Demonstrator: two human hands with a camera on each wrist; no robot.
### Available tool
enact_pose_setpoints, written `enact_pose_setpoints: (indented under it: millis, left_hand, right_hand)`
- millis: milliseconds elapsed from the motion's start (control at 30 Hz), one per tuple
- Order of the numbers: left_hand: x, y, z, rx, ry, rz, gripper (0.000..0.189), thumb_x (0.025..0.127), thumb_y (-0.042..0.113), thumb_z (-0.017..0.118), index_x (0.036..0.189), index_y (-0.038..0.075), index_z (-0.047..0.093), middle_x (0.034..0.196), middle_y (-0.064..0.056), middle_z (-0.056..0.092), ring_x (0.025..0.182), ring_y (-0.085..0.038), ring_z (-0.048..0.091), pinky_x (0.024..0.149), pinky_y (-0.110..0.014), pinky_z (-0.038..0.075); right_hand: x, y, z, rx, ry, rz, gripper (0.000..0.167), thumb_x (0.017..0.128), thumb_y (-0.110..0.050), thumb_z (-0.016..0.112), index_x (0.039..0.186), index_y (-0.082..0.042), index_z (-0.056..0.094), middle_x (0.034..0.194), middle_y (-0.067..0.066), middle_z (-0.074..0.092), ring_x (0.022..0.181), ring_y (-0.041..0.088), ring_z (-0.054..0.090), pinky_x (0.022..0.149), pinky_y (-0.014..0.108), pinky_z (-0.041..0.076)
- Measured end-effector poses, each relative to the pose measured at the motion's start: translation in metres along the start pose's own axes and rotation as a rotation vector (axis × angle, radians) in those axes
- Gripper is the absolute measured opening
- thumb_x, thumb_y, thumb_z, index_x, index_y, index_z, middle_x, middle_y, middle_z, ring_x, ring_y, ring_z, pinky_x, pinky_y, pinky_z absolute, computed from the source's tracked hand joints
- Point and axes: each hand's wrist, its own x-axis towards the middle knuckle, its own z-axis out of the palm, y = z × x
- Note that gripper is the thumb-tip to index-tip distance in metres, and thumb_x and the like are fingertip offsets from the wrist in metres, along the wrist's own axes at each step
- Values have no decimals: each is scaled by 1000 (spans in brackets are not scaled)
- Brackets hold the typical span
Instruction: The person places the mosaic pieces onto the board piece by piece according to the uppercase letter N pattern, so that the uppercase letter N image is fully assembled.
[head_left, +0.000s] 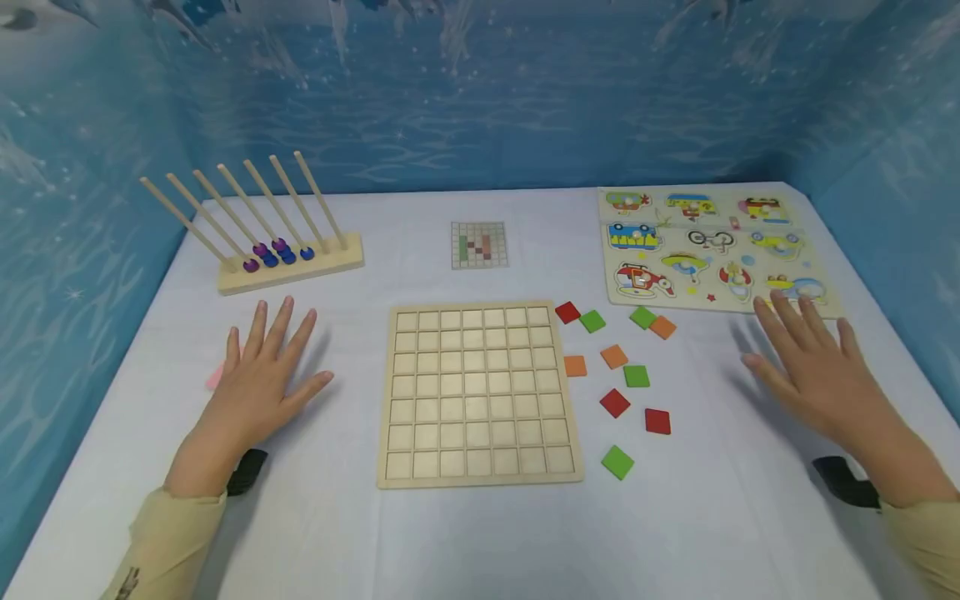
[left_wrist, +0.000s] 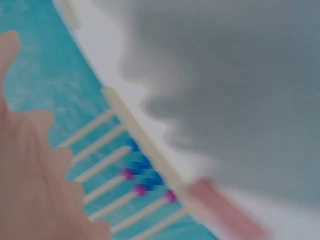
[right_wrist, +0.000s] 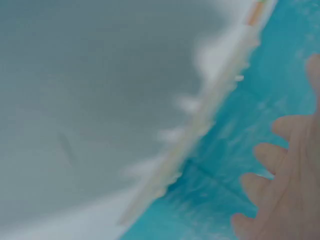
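Note:
My left hand (head_left: 255, 387) hovers palm down over the table's left side, fingers spread, holding nothing. Partly hidden beneath it is a pink piece (head_left: 215, 377), which shows more fully in the left wrist view. My right hand (head_left: 817, 379) is held the same way at the right, its fingertips overlapping the near edge of the vehicle puzzle board (head_left: 720, 265). Between the hands lies a wooden grid board (head_left: 477, 397) with bare squares. Beside its right edge are scattered red (head_left: 615, 403), green (head_left: 618, 462) and orange (head_left: 614, 357) square tiles.
A wooden peg stand (head_left: 292, 272) with tall rods and several purple and blue beads stands at the back left. Behind the grid board lies a small pattern card (head_left: 480, 245) with coloured squares. A blue sea-print curtain (head_left: 480, 108) encloses the white table.

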Motion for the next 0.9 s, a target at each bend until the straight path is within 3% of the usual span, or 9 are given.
enact_pose_setpoints:
  millis: [100,167,233,333,400,500,567,733,900]
  left_hand:
    - [0,14,-20,-24,4,22,87,89,51,56,152,15,7,155,-10,-8,137,-30,-18,102,-58,-10]
    - [-2,26,-36,-79,21,51,90,88,47,60,152,16,5,155,-8,-9,137,-29,-17,103,-57,-10]
    - [-5,38,-48,-169,37,93,92,87,42,64,152,17,4,155,-6,-7,138,-27,-14,105,-56,-6]
    - [-10,54,-54,-355,7,152,95,85,34,70,152,20,3,156,-2,-6,139,-26,-9,106,-56,4]
    - [-11,60,-50,-483,-49,175,98,83,32,72,152,23,3,156,2,-6,140,-24,-6,105,-57,12]
    - [-10,57,-34,-613,-160,181,104,79,34,76,151,28,2,155,4,-7,140,-22,-4,103,-58,19]
    - [-9,50,-20,-640,-224,183,108,76,38,77,151,26,1,156,0,-7,140,-24,-4,103,-58,18]
    - [-6,39,13,-539,-353,173,123,66,49,81,152,16,0,155,-15,-5,138,-34,-9,104,-60,4]
    - [-6,45,26,-406,-355,178,131,57,64,78,151,9,4,154,-18,-4,137,-37,-12,103,-61,-2]
  right_hand:
    - [2,-15,-18,101,4,18,75,97,-34,49,151,-11,2,151,24,8,137,40,0,104,58,-6]
    - [2,-29,-32,248,32,27,69,98,-29,50,151,-12,11,149,26,17,136,41,11,103,61,3]
    - [0,-44,-42,417,85,25,61,98,-22,51,150,-16,22,147,22,28,136,28,22,108,47,17]
    - [-5,-66,-46,634,163,-28,50,96,-11,52,144,-17,38,138,14,44,127,8,35,101,20,29]
    - [-6,-75,-39,707,197,-56,45,95,-7,54,139,-14,46,129,9,52,116,-1,42,88,6,31]
    - [-4,-83,-24,760,181,-58,38,93,-6,57,131,-9,54,121,10,57,107,3,50,85,7,34]
    - [-1,-83,-10,752,169,-41,34,92,-7,60,126,-8,58,115,9,60,103,3,51,83,7,35]
    - [2,-83,11,718,64,-33,29,88,-8,66,117,-3,63,109,10,64,94,2,51,75,11,39]
    - [-8,-83,23,668,-33,-34,29,83,-8,72,112,-5,67,93,4,62,80,7,49,67,14,41]
